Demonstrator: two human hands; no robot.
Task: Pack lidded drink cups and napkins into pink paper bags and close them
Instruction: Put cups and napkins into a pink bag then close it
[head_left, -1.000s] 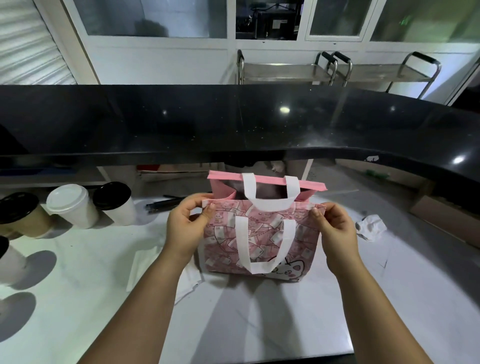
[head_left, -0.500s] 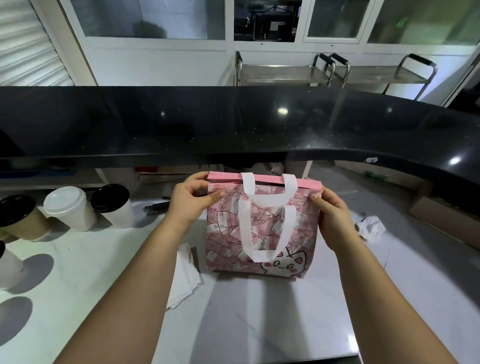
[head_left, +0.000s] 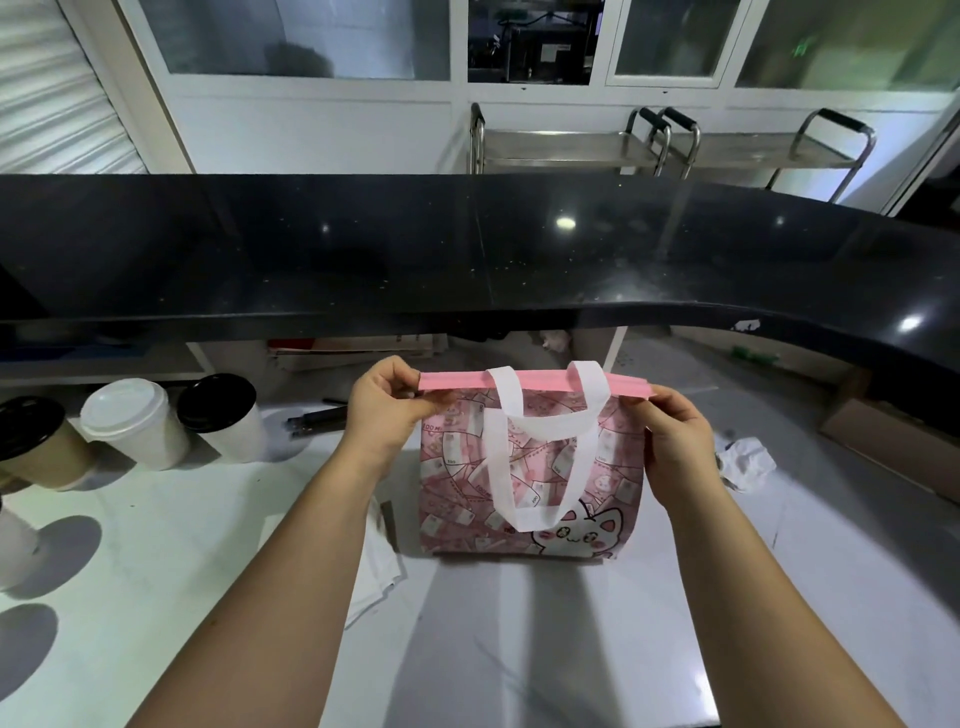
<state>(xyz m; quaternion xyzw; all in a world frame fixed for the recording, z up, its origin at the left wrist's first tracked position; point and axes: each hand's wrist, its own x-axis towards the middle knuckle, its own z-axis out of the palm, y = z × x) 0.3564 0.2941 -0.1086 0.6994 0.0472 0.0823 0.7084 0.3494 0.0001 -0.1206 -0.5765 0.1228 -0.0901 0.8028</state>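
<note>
A pink bag (head_left: 545, 467) with a cat print and white handles stands upright on the white counter (head_left: 156, 545) in front of me. Its two top edges are pressed together into one pink strip. My left hand (head_left: 387, 410) pinches the left end of that strip. My right hand (head_left: 675, 441) pinches the right end. What is inside the bag is hidden. Lidded cups stand at the left: a white-lidded cup (head_left: 132, 423), a black-lidded white cup (head_left: 223, 418) and a black-lidded tan cup (head_left: 36, 441). A folded white napkin (head_left: 379, 566) lies left of the bag.
A raised black counter ledge (head_left: 467, 249) runs across just behind the bag. A crumpled white paper (head_left: 745, 462) lies to the right, with a cardboard box (head_left: 893, 452) beyond it. A dark pen-like object (head_left: 317, 418) lies behind my left hand. Another cup (head_left: 13, 545) shows at the left edge.
Both hands have brought the bag's front rim up and back against the rear rim, closing the open mouth. The hands rose to the top corners.
</note>
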